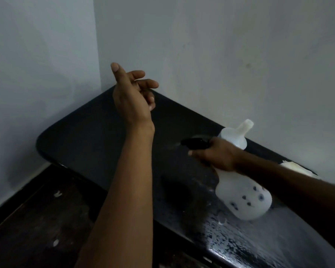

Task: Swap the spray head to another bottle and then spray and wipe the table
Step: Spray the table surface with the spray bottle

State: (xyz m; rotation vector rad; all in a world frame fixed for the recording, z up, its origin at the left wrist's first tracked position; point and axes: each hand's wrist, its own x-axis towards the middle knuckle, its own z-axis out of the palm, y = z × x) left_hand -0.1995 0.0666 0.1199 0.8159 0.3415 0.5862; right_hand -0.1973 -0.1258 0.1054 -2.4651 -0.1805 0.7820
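glossy black table point(97, 136), rounded corner, droplets beaded on near edge. translucent dotted bottle point(244, 198) tilted, neck gripped in curled fingers of right hand point(219, 153), black spray head point(195, 143) above fingertips. beyond knuckles: headless frosted bottle point(235, 135). left hand point(132, 95) raised, fingers loose, holding nothing.

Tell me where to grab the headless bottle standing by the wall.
Probably the slim neck, from above. The headless bottle stands on its base with its mouth open. The wall is close behind it, and the right hand holds the spray bottle just in front, so its sides are crowded. The empty left hand could close its fingers there.
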